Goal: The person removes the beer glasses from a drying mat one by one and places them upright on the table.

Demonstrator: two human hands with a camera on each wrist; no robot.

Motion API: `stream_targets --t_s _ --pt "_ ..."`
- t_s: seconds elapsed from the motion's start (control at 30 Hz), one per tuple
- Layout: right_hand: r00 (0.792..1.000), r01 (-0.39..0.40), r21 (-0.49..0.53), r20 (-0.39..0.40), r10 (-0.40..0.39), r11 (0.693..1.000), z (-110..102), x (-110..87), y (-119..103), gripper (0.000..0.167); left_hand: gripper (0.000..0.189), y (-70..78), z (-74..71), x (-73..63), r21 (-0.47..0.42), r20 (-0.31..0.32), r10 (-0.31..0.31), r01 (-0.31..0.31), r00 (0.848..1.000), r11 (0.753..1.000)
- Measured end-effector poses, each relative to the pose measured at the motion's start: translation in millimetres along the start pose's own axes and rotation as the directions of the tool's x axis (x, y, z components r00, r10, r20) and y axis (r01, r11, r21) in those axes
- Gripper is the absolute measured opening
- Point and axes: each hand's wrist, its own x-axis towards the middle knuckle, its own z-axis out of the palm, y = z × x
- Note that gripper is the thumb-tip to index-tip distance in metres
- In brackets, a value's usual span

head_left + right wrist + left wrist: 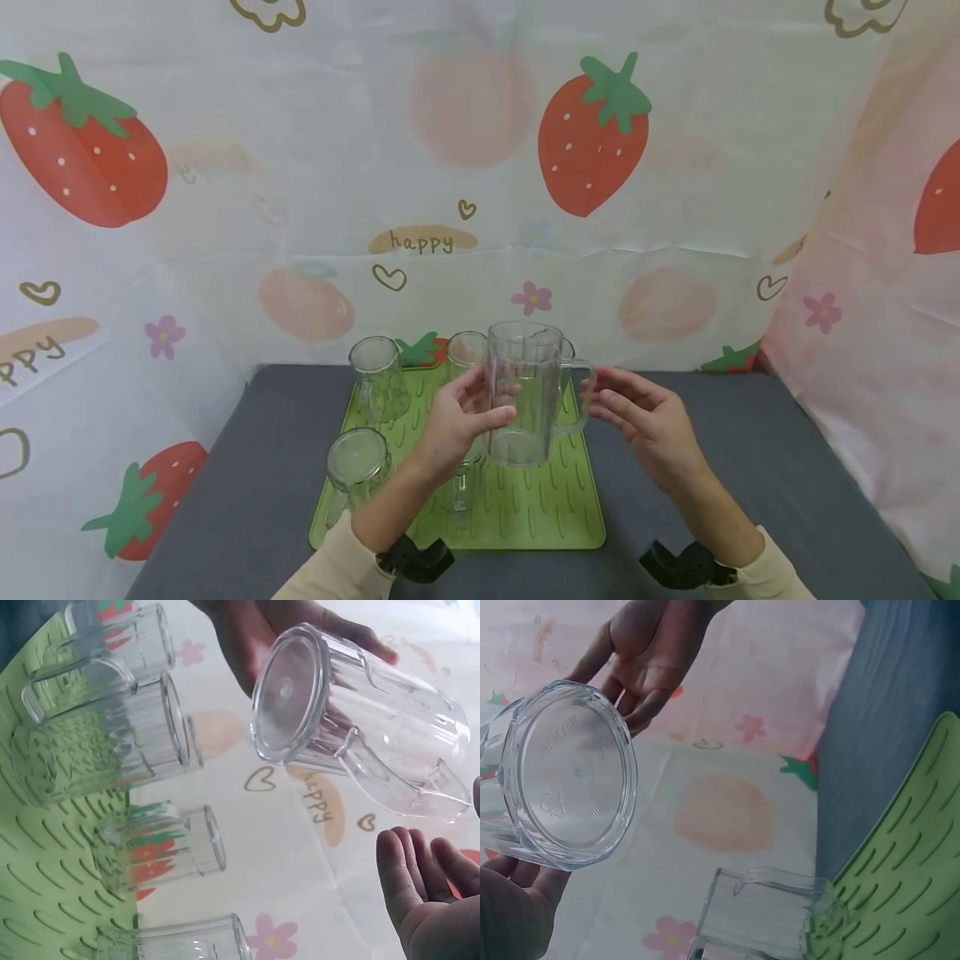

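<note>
My left hand (459,417) grips a clear ribbed mug (527,400) by its side, holding it upright above the green mat. Its handle (583,404) points right. The mug's base (577,776), with embossed lettering and a recycling mark, faces the left wrist camera. Beside the handle, my right hand (652,429) has its fingers loosely extended and parted. In the right wrist view those fingertips (390,844) lie just below the handle, not wrapped round it.
Several more clear mugs stand on the green ridged mat (555,529), among them a back-left mug (380,379) and a front-left mug (358,467). Others are partly hidden behind my left hand and the held mug. A grey cloth (247,500) covers the table; a strawberry-print curtain (480,167) hangs behind.
</note>
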Motion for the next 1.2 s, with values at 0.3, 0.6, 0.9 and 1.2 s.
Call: stream_targets --t_s 0.3,0.6,0.9,1.2 --pt "0.999 -0.038 0.049 0.039 0.036 0.998 0.4 -0.1 3.9 0.033 0.073 -6.0 5.3 -6.0 -0.005 -0.011 0.086 -0.086 0.996 0.996" --pt "0.996 -0.049 0.088 0.076 0.043 0.995 2.1 -0.5 5.4 0.031 0.077 -10.1 6.8 -9.9 -0.007 -0.016 0.081 -0.081 0.997 0.997" --pt "0.997 -0.062 0.071 0.051 0.059 0.996 3.1 1.5 7.6 0.030 0.078 -10.8 4.9 -10.8 0.012 -0.006 0.084 -0.084 0.996 0.996" --pt "0.997 -0.069 0.023 0.019 0.069 0.997 4.3 5.6 6.9 0.028 0.077 -10.0 2.6 -9.5 0.020 0.001 0.076 -0.076 0.997 0.997"
